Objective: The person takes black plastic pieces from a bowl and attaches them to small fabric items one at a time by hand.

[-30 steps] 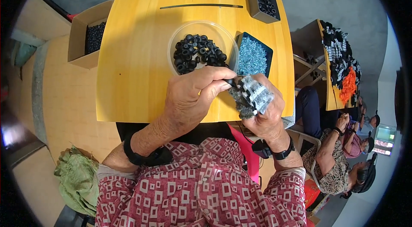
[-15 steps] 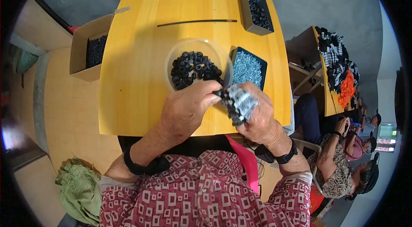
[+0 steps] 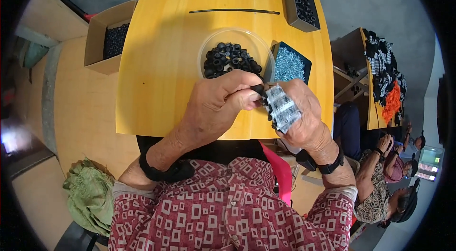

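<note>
The right hand point(image 3: 304, 118) is gripping a clear strip of black grommets point(image 3: 281, 108) steady — the left hand point(image 3: 216, 104) is pinching one black grommet point(image 3: 258, 90) against it, the round tub point(image 3: 209, 47) just beyond both hands.

Yellow table point(image 3: 161, 61); black rings in clear bowl point(image 3: 228, 58); silvery-blue screws in black tray point(image 3: 288, 64); red-and-white squared shirt point(image 3: 213, 213).

left hand point(image 3: 216, 104) pinches black ring point(image 3: 258, 89) | right hand point(image 3: 304, 118) holds grey strip point(image 3: 283, 108) | above yellow table point(image 3: 161, 61)
</note>
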`<action>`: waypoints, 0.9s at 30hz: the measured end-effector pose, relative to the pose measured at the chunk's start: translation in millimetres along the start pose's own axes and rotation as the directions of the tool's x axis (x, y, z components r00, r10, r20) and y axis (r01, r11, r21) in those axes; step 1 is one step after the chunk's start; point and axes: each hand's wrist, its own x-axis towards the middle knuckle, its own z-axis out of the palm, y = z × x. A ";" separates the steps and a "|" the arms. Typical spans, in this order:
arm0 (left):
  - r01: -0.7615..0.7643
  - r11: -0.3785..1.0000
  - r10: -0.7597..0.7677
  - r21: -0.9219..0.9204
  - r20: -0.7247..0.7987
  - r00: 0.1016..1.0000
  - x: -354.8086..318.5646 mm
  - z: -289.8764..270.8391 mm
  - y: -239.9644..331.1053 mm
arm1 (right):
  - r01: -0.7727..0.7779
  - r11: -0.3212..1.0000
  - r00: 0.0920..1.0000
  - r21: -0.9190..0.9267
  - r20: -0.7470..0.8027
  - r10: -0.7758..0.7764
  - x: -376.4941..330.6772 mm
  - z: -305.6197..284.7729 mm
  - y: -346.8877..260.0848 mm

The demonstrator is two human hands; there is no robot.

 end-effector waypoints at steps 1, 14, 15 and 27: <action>0.073 0.982 -0.074 -0.174 0.001 0.997 -0.8 1.1 -2.2 | 0.003 1.000 1.000 0.005 -0.002 -0.003 2.8 0.4 0.7; -0.141 0.970 0.152 0.197 -0.044 0.987 -0.5 2.7 2.6 | -0.215 0.958 0.976 0.192 0.008 0.217 7.9 -15.7 -5.8; -0.156 0.966 0.171 0.205 -0.055 0.984 -0.6 4.1 0.5 | -0.147 0.982 0.989 0.117 -0.001 0.148 6.8 -15.1 -6.0; -0.447 0.766 0.488 0.462 0.035 0.872 -1.8 5.8 -1.1 | -0.037 0.960 0.998 0.277 0.054 0.023 3.7 -17.7 14.5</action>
